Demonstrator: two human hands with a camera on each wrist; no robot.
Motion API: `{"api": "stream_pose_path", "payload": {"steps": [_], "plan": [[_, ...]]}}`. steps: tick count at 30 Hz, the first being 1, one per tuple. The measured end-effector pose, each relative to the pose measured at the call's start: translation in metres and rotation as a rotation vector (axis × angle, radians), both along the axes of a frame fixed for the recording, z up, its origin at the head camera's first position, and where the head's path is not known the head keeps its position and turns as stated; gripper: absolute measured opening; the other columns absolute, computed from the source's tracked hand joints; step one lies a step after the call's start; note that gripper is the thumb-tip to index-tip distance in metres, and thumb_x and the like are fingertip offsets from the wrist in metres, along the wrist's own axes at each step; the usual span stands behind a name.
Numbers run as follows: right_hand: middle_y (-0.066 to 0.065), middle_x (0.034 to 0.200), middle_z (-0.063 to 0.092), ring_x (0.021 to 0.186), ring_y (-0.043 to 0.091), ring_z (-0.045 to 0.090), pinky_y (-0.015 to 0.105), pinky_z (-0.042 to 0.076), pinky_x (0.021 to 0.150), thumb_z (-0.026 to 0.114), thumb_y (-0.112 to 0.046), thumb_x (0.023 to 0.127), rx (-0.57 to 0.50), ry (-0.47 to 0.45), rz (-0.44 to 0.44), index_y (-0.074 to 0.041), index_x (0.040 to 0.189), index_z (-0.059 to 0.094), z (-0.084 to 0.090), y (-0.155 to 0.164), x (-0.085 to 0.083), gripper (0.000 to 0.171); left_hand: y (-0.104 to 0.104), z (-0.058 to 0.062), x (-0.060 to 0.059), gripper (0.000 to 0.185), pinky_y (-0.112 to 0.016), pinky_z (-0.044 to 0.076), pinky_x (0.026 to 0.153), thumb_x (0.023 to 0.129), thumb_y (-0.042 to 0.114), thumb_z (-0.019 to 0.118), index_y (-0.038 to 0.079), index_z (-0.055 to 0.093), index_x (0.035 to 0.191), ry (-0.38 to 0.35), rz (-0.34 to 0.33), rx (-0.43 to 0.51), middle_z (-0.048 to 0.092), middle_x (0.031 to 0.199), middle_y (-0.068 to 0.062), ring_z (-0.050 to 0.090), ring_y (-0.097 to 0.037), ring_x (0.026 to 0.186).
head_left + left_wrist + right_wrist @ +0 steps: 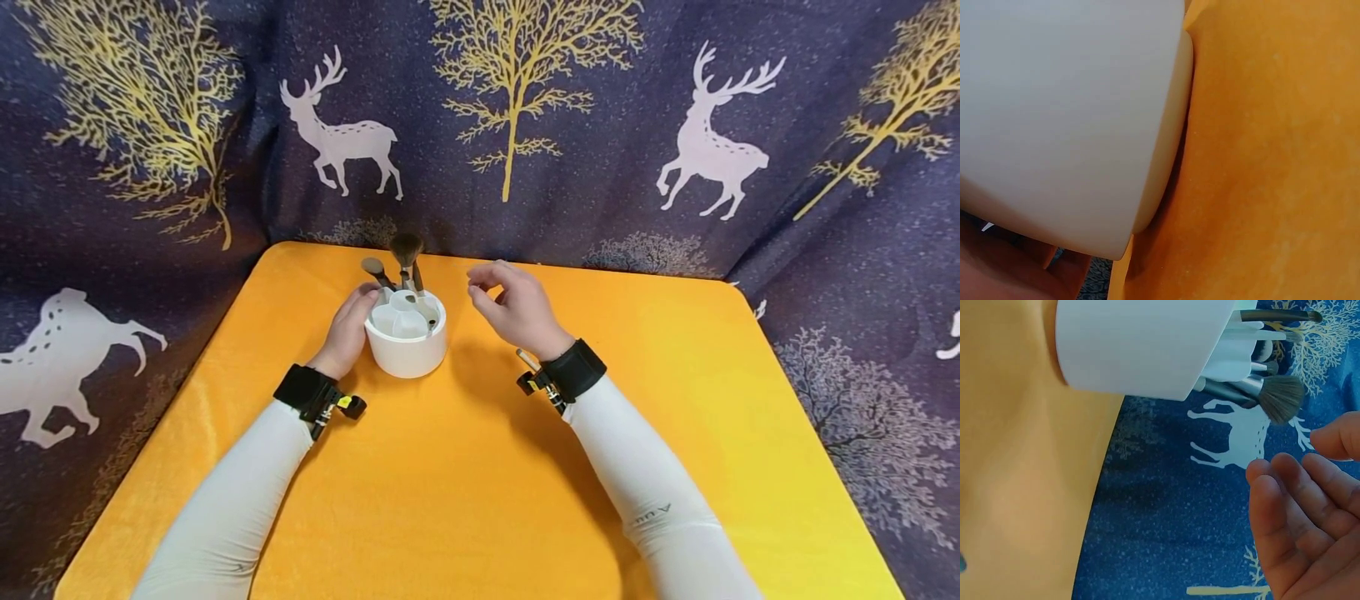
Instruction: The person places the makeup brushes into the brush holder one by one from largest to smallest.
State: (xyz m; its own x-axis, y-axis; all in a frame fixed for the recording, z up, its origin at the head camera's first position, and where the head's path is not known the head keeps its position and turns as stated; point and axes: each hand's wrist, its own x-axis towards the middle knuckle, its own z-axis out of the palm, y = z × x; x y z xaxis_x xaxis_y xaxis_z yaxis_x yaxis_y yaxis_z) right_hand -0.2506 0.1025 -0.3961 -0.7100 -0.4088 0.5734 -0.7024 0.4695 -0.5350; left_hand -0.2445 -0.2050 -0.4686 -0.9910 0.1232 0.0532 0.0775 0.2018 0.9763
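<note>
A round white makeup brush holder (408, 357) with inner compartments stands upright toward the back of the table. Several makeup brushes stick out of it, among them a large fluffy brush (407, 247) and a round-headed brush (373, 267). My left hand (347, 333) rests along the holder's left side, its fingertips by the rim; the holder's wall hides part of that hand in the left wrist view. To the right of the holder, apart from it, my right hand (519, 310) hovers above the table with loosely bent fingers and nothing between them.
An orange cloth (420, 500) covers the table. Behind it hangs a dark curtain (570, 208) printed with white deer and yellow trees. Each wrist carries a black band with a small camera, such as the right wristband (573, 371).
</note>
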Motion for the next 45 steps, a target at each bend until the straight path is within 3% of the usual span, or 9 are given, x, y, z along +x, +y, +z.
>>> {"api": "stream_pose_path", "payload": {"steps": [10,24,34,45], "plan": [[0.006,0.108,0.076,0.081,0.019,0.065,0.035,0.056,0.071,0.073,-0.016,0.108,0.068,-0.077,-0.066,-0.006,0.128,0.077,-0.004,0.023,0.007,0.023,0.000,0.000,0.001,0.060,-0.057,0.018,0.135,0.120,0.041,0.026,-0.004,0.036,0.159,-0.003,0.001,-0.007,0.038,0.167,-0.026,0.035,-0.040,0.153],[0.005,0.106,0.075,0.078,0.017,0.063,0.036,0.052,0.069,0.073,-0.018,0.109,0.116,-0.077,-0.147,-0.008,0.127,0.078,-0.011,0.056,0.013,0.021,-0.001,0.001,0.001,0.062,-0.055,0.015,0.136,0.120,0.039,0.026,-0.004,0.033,0.164,-0.017,0.009,0.014,0.034,0.173,-0.024,0.031,-0.039,0.158],[0.008,0.109,0.074,0.085,0.034,0.067,0.040,0.049,0.073,0.073,-0.017,0.108,0.138,-0.099,-0.178,-0.006,0.126,0.077,-0.015,0.073,0.019,0.021,0.000,-0.001,-0.001,0.062,-0.055,0.017,0.135,0.120,0.040,0.027,-0.005,0.035,0.162,-0.006,0.005,0.015,0.037,0.170,-0.026,0.033,-0.040,0.156],[0.010,0.108,0.075,0.084,0.030,0.065,0.042,0.049,0.075,0.075,-0.016,0.107,0.151,-0.123,-0.215,-0.005,0.126,0.077,-0.020,0.090,0.023,0.022,0.000,-0.002,-0.001,0.059,-0.056,0.018,0.134,0.120,0.038,0.026,-0.005,0.036,0.159,-0.004,0.006,0.031,0.038,0.166,-0.027,0.034,-0.040,0.154]]}}
